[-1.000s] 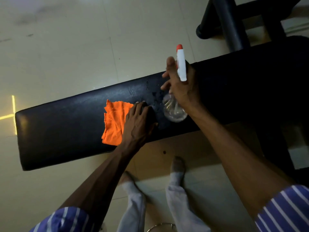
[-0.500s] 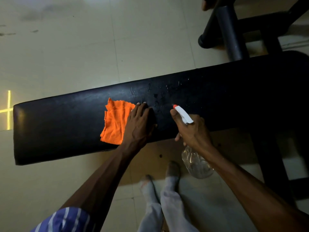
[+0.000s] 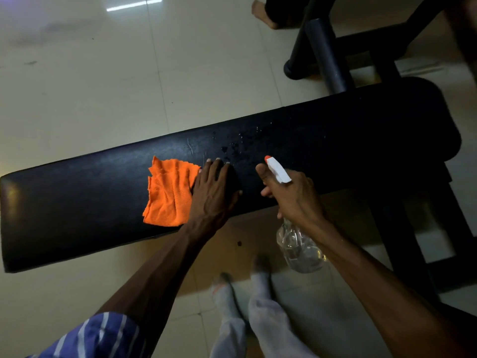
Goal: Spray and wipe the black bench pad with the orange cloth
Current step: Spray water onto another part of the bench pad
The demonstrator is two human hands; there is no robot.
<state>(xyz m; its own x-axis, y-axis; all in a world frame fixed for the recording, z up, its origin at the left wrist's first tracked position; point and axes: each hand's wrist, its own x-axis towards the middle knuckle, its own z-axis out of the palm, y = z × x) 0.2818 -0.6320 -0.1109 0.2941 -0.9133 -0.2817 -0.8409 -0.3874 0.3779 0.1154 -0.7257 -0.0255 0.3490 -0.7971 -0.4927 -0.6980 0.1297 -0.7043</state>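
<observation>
The black bench pad [image 3: 82, 192] runs across the view from lower left to upper right, with water droplets [image 3: 240, 144] on its middle. The orange cloth [image 3: 169, 192] lies crumpled on the pad. My left hand [image 3: 215, 191] lies flat on the pad, palm down, pressing the cloth's right edge. My right hand [image 3: 290, 196] grips the neck of a clear spray bottle [image 3: 300, 248] at the pad's near edge. The bottle's white head with its orange nozzle [image 3: 276, 169] points up and left toward the droplets.
The bench's black frame and upright post [image 3: 327, 55] stand at the upper right. Another person's bare foot [image 3: 263, 14] rests on the tiled floor at the top. My own feet in grey trousers [image 3: 258, 301] stand just below the pad.
My right hand has brought the spray bottle down from above the pad to its near edge and tilted the nozzle up-left. My left hand stays on the cloth.
</observation>
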